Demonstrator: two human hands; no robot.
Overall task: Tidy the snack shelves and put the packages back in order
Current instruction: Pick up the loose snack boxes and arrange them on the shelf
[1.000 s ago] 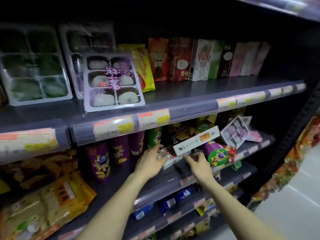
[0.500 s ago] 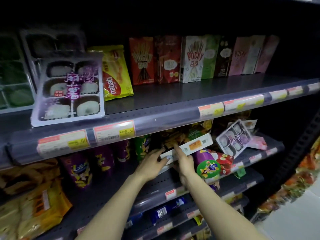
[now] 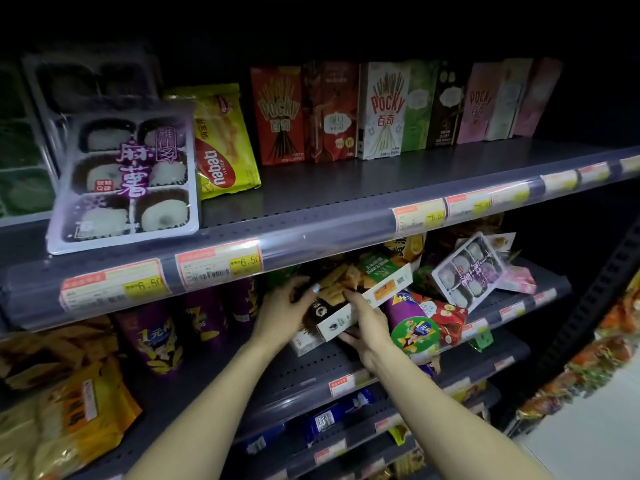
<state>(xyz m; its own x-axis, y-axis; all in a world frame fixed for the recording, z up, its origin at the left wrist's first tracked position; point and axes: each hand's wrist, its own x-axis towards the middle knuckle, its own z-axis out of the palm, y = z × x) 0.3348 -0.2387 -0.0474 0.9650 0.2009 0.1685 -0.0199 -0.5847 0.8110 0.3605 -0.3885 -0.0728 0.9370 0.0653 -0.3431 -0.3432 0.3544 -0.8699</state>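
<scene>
1. Head view, looking down my two bare forearms at dark snack shelves; both hands are on a cracker box point(image 3: 360, 299) at the middle shelf point(image 3: 311, 372).
2. My left hand point(image 3: 280, 315) grips the box's left end, thumb on top near the printed crackers, the other fingers curled round the far edge.
3. My right hand point(image 3: 367, 323) holds the box's near long side: thumb up across the white edge, fingers curled beneath. How they lie under the box I cannot tell.
4. The box is tilted, its right end raised toward the upper shelf's price rail point(image 3: 311, 240), its left end low over another flat box point(image 3: 304, 341) lying on the shelf.
5. Just right of the box a purple-and-green tube point(image 3: 412, 327) lies on its side, with a red packet point(image 3: 443, 317) touching it.
6. Further right a mochi tray point(image 3: 467, 271) leans crooked on a pink pack point(image 3: 517, 280).
7. Left of my hands purple canisters point(image 3: 156, 337) stand upright; yellow bags point(image 3: 69, 410) fill the far left.
8. On the upper shelf point(image 3: 346, 181) a bigger mochi tray point(image 3: 128, 178) leans back at the front edge, a yellow wafer bag point(image 3: 225, 143) beside it, then a row of upright Pocky boxes point(image 3: 384, 112).
9. Price tags point(image 3: 218, 263) on the rail read 6.50.
</scene>
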